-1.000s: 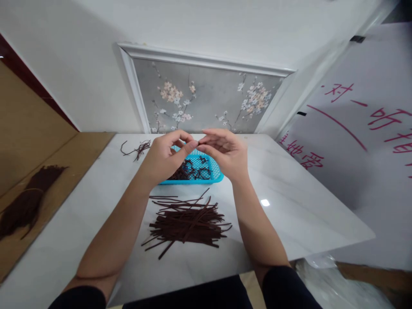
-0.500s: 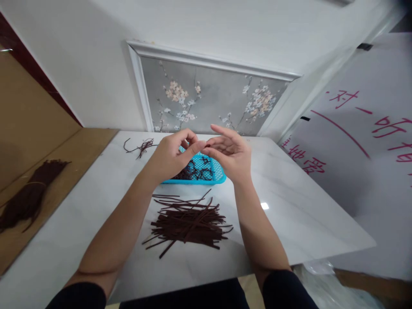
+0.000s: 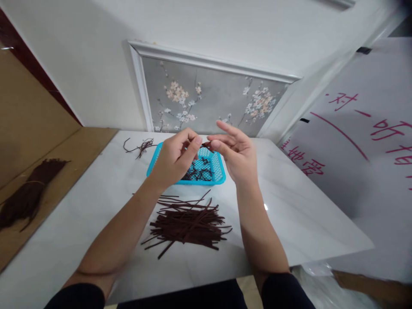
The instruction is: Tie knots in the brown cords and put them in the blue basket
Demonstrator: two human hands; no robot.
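My left hand [image 3: 175, 158] and my right hand [image 3: 234, 153] are raised together above a blue mesh basket [image 3: 215, 175] on the white table [image 3: 299, 214]. Both pinch a short dark brown strip [image 3: 206, 146] between thumb and fingers; most of it is hidden by the fingers. The basket holds several knotted brown strips [image 3: 199, 172]. A loose pile of straight brown strips [image 3: 188, 223] lies on the table in front of the basket, between my forearms.
A few stray brown strips [image 3: 140, 146] lie at the table's far left. A bundle of brown strips [image 3: 27, 195] rests on the wooden surface at left. A floral wall panel [image 3: 209, 101] stands behind, and white sheets with red writing [image 3: 360, 128] at right.
My hands have drawn slightly apart and the right hand's fingers have spread upward. The view shifted a little, uncovering more of the basket's left side.
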